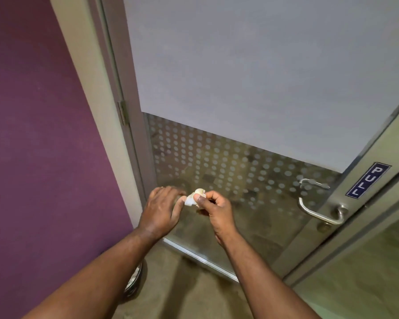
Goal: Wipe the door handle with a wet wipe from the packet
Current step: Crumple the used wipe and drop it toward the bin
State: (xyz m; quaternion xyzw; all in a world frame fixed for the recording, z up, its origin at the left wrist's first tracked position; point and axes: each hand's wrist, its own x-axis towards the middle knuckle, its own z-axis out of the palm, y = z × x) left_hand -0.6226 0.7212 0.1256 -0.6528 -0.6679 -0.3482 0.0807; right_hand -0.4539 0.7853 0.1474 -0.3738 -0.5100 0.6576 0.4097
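A crumpled white wet wipe point(194, 197) is held between both hands in front of the glass door point(240, 88). My right hand point(213, 209) pinches the wipe with thumb and fingers. My left hand point(162, 209) touches its left edge with the fingertips; a ring shows on one finger. The metal lever door handle point(318, 211) sits on the door's right stile, well to the right of both hands and apart from them. No packet is visible.
A blue "PULL" sign point(367, 179) is stuck above the handle. A purple wall point(44, 146) and the door frame with a hinge point(122, 111) stand on the left. A round dark object point(135, 283) lies on the floor by my left forearm.
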